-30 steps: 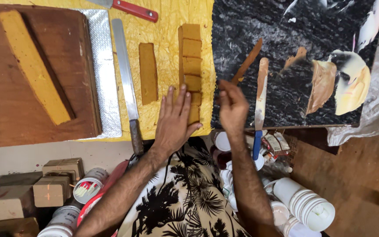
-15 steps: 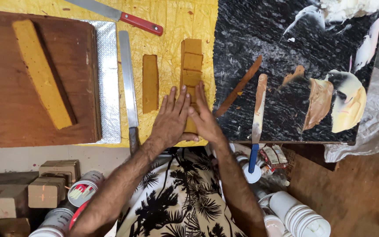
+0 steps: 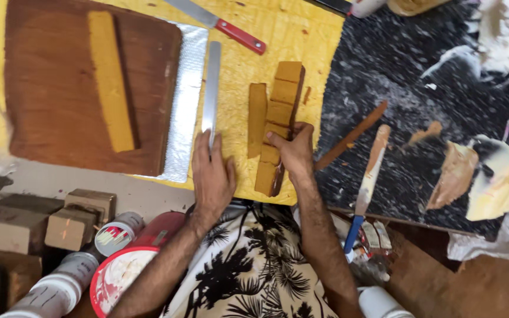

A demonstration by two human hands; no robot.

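A home workshop or craft corner, by the look of it: a table [image 3: 148,191] under a yellow cloth [image 3: 278,35] and a wooden board [image 3: 48,106]; a smeared black slab [image 3: 396,70] with palette knives [image 3: 369,171]; tubs [image 3: 119,277] and small boxes [image 3: 69,227] stacked below.

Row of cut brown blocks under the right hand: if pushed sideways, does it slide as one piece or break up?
The row of cut brown blocks would likely break up: cut lines show between pieces, and the row already kinks. Each block looks squat and flat-sided, so it would probably slide on the yellow sheet, not roll. The right hand rests on one piece; they seem firm enough to keep their edges.
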